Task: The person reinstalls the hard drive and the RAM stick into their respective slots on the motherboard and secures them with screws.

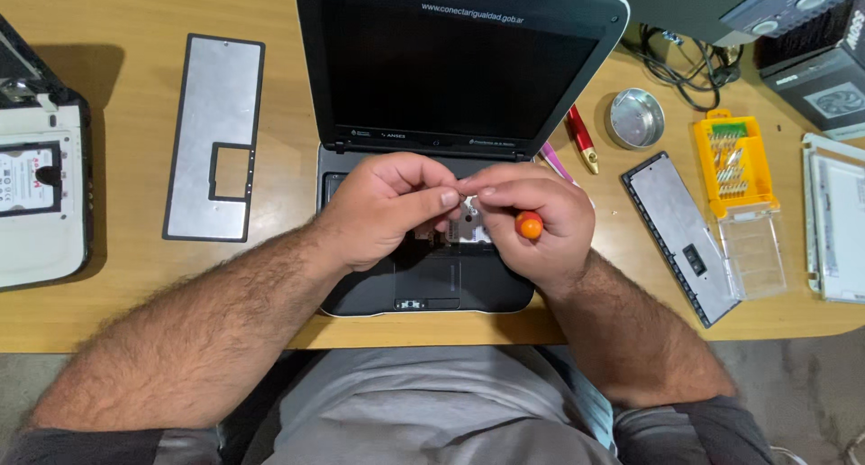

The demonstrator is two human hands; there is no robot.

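Observation:
A small black and white laptop (423, 289) lies open on the wooden desk (126, 285), its dark screen upright and its keyboard removed. My left hand (387, 204) hovers over the laptop's open base, thumb and forefinger pinched on something too small to make out. My right hand (536, 222) meets it fingertip to fingertip and holds a small screwdriver with an orange end (529, 224) in its palm. A metal part of the laptop's inside (470, 223) shows between the two hands.
A grey metal plate with a cutout (212, 127) lies left of the laptop; an opened white device (40, 195) sits at the far left. To the right are a red pen (581, 139), a round tin (635, 118), a keyboard face down (680, 235), a yellow bit case (734, 163) and cables (689, 64).

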